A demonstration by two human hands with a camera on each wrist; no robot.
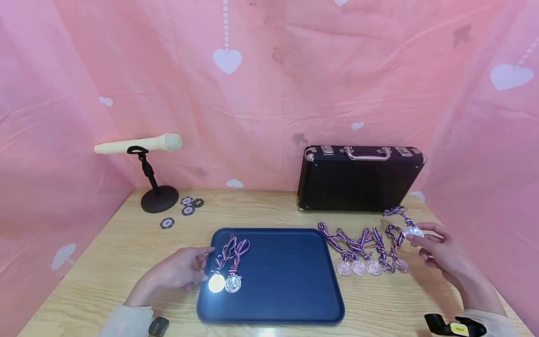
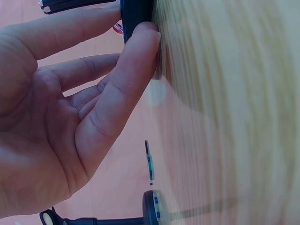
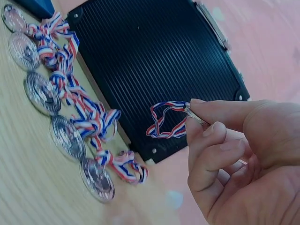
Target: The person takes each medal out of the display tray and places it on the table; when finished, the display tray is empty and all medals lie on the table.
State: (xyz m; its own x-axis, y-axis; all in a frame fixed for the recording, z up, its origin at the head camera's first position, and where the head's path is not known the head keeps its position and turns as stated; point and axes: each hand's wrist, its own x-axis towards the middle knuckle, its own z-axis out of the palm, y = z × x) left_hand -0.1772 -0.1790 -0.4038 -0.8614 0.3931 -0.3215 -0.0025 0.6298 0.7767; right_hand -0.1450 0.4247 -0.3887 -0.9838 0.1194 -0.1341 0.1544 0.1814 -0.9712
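Note:
My right hand (image 1: 448, 250) pinches a silver medal (image 1: 414, 232) between thumb and fingers at the right. Its striped ribbon (image 3: 166, 119) hangs loose in front of the case in the right wrist view. Several more medals (image 3: 68, 137) with red, white and blue ribbons lie in a row on the table beside that hand. My left hand (image 1: 178, 270) is at the left side of the blue tray (image 1: 286, 281), its thumb and forefinger spread along the rim and touching it. On the tray's left part lie a bright, glaring medal (image 1: 216, 283) and a silver medal (image 1: 233, 283).
Behind the medals stands a black case (image 1: 358, 180) with metal corners. At the back left, a white microphone (image 1: 139, 144) rests on a black stand (image 1: 160, 199), with several poker chips (image 1: 187, 210) nearby. Pink cloth (image 1: 269, 117) hangs behind the wooden table (image 1: 261, 206).

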